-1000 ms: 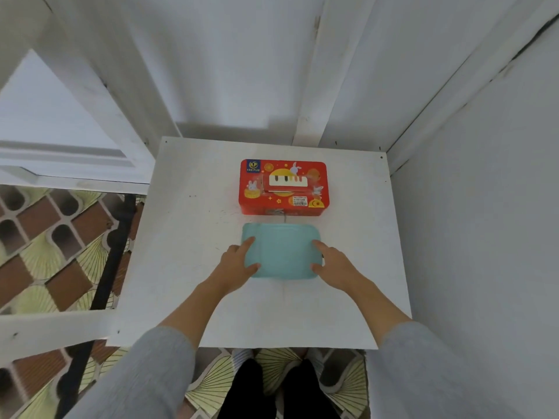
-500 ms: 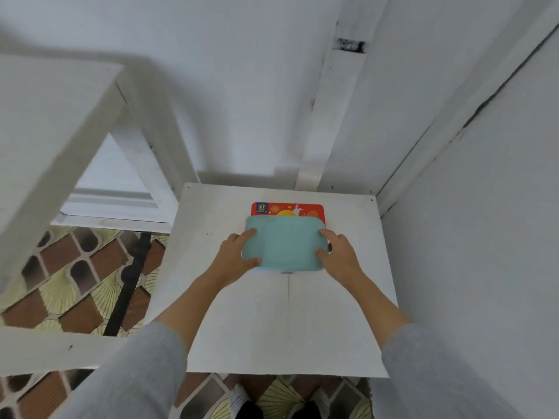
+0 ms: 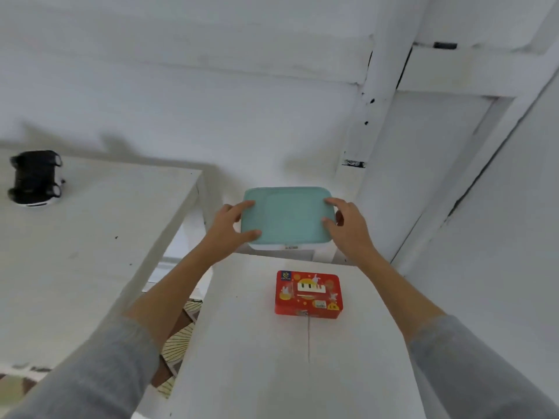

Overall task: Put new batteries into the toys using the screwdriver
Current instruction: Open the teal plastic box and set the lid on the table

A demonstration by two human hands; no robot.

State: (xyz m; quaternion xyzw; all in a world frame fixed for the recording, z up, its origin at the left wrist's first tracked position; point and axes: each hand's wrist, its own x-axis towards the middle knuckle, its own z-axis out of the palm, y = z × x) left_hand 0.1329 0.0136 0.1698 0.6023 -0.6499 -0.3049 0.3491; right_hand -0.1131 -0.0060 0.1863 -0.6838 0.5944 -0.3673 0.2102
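A box with a teal lid (image 3: 287, 216) and white body hangs in the air above the low white table (image 3: 257, 358), held between both hands. My left hand (image 3: 228, 228) grips its left side, thumb on the front corner and fingers on the lid. My right hand (image 3: 348, 228) grips the right side the same way. Below, a red tin (image 3: 308, 294) with a piano picture lies on the low table. A black toy car (image 3: 34, 178) lies upside down, wheels up, on a higher white table (image 3: 90, 252) at the left. No screwdriver or batteries show.
White walls close in behind and on the right, with a white post (image 3: 375, 116) in the corner. Patterned floor tiles (image 3: 178, 337) show in the gap between the two tables.
Both hands lifted the teal-lidded box off the low table and carried it up and away from me. The view tilted up, so the higher table and toy car came into sight.
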